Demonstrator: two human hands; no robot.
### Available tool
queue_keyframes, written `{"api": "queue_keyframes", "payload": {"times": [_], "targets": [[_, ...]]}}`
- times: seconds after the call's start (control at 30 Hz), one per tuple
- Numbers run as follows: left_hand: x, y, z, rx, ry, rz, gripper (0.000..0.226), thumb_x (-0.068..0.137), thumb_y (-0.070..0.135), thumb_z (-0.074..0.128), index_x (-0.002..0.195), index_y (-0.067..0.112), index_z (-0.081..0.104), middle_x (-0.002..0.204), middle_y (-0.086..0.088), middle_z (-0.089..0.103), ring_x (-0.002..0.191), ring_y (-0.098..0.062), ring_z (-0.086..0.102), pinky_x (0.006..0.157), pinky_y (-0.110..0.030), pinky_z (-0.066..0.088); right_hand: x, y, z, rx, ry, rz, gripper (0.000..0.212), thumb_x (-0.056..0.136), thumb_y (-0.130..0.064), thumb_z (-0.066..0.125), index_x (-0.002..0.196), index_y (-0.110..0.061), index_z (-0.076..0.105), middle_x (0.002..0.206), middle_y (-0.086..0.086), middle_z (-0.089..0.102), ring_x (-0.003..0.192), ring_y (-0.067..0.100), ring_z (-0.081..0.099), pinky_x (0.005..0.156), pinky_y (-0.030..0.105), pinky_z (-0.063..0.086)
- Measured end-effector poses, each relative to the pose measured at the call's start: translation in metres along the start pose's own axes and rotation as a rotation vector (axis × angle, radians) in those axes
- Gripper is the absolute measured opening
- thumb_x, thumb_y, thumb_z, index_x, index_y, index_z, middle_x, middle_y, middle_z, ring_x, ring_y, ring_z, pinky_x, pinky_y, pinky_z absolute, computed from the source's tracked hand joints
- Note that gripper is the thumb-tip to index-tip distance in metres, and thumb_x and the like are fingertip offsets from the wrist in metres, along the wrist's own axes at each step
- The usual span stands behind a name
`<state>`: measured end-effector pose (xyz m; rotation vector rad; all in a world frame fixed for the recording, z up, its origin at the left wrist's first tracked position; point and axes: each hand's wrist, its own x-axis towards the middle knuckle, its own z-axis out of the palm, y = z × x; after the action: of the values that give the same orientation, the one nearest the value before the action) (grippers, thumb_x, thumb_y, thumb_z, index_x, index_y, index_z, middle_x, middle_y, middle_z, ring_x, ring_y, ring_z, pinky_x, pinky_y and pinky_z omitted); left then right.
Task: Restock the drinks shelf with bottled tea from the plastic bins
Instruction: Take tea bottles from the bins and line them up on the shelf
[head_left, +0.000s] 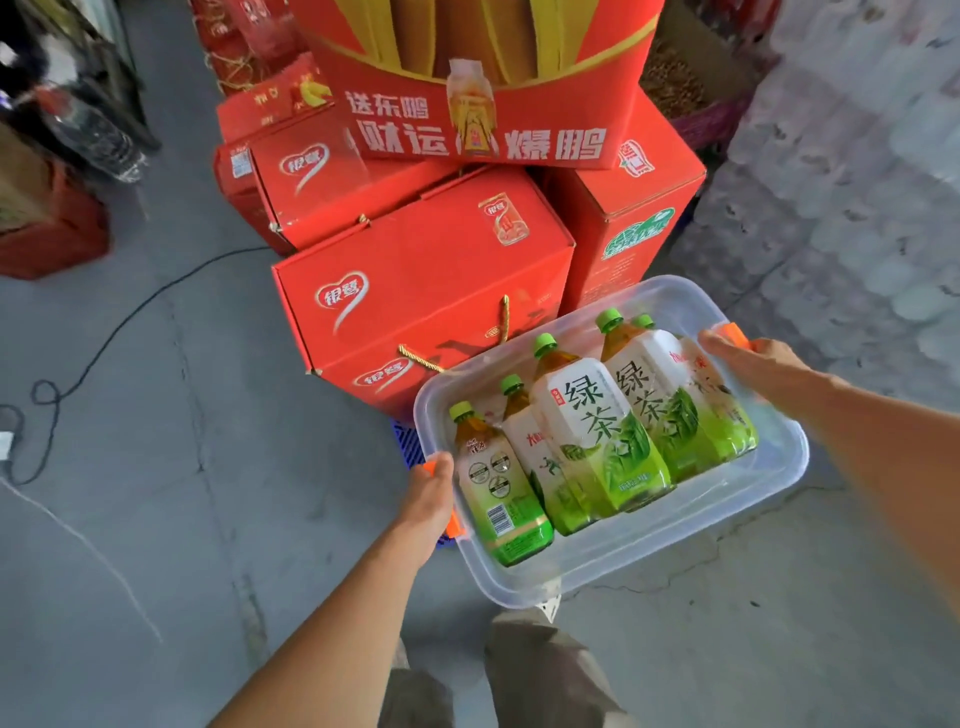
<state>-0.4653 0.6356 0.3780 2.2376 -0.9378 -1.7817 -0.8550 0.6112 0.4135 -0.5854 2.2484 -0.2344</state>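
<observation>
The clear plastic bin (727, 525) is held off the concrete floor (156, 467) by both hands, one at each short end. The left hand (431, 499) grips the near-left end, fingers curled under the rim at an orange latch (453, 524), thumb on top. The right hand (753, 364) grips the far-right end, fingers curled over the rim beside a second orange latch (735, 332).

Contents: five green tea bottles (597, 441) with green caps can be counted. They lie on their sides, packed side by side and touching, caps pointing away from the person. Labels are white at the top and green toward the base.

Just beyond the bin stands a stack of red gift cartons (415, 270), with a red promotional display (483, 104) on top. A blue crate (408, 444) shows partly beneath the bin's left edge. A black cable (130, 317) runs across the floor at left. Shrink-wrapped bottle packs (857, 182) are stacked at right
</observation>
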Motion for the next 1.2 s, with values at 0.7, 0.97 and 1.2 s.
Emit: {"api": "queue_keyframes", "payload": {"times": [0.7, 0.97, 1.2], "targets": [[-0.042, -0.130, -0.183, 0.014, 0.103, -0.130, 0.068, 0.092, 0.075, 0.040, 0.129, 0.021, 0.057, 0.123, -0.012, 0.062, 0.096, -0.027, 0.056, 0.092, -0.042, 0.049, -0.168, 0.006, 0.136, -0.031, -0.330, -0.033, 0.126, 0.028, -0.085, 0.078, 0.127, -0.012, 0.053, 0.123, 0.013, 0.063, 0.112, 0.034, 0.061, 0.096, 0.054, 0.051], [-0.081, -0.260, -0.331, -0.111, 0.245, -0.221, 0.078, 0.094, 0.069, 0.043, 0.145, 0.010, 0.047, 0.141, -0.022, 0.053, 0.122, -0.040, 0.056, 0.100, -0.048, 0.050, -0.290, -0.091, 0.277, -0.292, -0.418, -0.214, 0.064, 0.072, -0.061, 0.074, 0.097, -0.004, 0.065, 0.078, 0.008, 0.066, 0.069, 0.020, 0.060, 0.058, 0.029, 0.042], [-0.103, -0.362, -0.464, -0.359, 0.399, -0.279, 0.068, 0.101, 0.058, 0.040, 0.134, 0.000, 0.053, 0.124, -0.025, 0.060, 0.116, -0.039, 0.058, 0.105, -0.049, 0.046, -0.387, -0.178, 0.430, -0.421, -0.466, -0.456, 0.045, 0.085, -0.052, 0.069, 0.104, -0.012, 0.062, 0.098, 0.011, 0.061, 0.087, 0.026, 0.058, 0.080, 0.036, 0.048]]}}
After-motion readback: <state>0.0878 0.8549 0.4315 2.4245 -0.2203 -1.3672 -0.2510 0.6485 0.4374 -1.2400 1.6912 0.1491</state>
